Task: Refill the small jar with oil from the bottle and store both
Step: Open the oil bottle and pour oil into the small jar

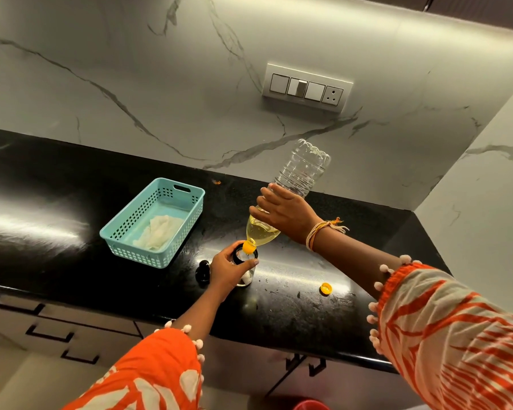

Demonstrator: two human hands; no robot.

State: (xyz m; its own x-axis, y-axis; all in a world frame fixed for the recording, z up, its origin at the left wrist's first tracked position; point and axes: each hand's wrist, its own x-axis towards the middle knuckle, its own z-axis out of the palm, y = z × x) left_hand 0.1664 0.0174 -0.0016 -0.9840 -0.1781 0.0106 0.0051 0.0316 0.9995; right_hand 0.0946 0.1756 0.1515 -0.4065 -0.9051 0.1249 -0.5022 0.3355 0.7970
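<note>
1. Gripping the small jar (246,269) with the left hand (227,270), fingers (249,262) curled round its glass side and thumb by the dark rim; jar upright on the black countertop (293,315), near the front edge.
2. Clasping the plastic oil bottle (301,170) with the right hand (285,213), fingers wrapped tight over the middle of the body.
3. Tipped neck-down, bottle base raised toward the marble wall (160,84); yellow oil (259,233) pooled in the shoulder, upper body clear and empty.
4. Resting at the jar's mouth, the bottle's orange neck (248,247); cannot tell whether touching the rim.
5. Lying loose on the countertop right of the jar, apart from it, an orange bottle cap (325,289).
6. Standing just left of the left hand, a small black lid (203,270).
7. Sitting further left, well apart from the jar, a turquoise plastic basket (172,187) holding a crumpled white cloth (160,232).
8. Wound round the right wrist, thread bands (316,233); both arms in orange-and-white sleeves (456,335) with pom-pom trim.
9. Mounted on the wall above the bottle, a switch panel (307,87).
</note>
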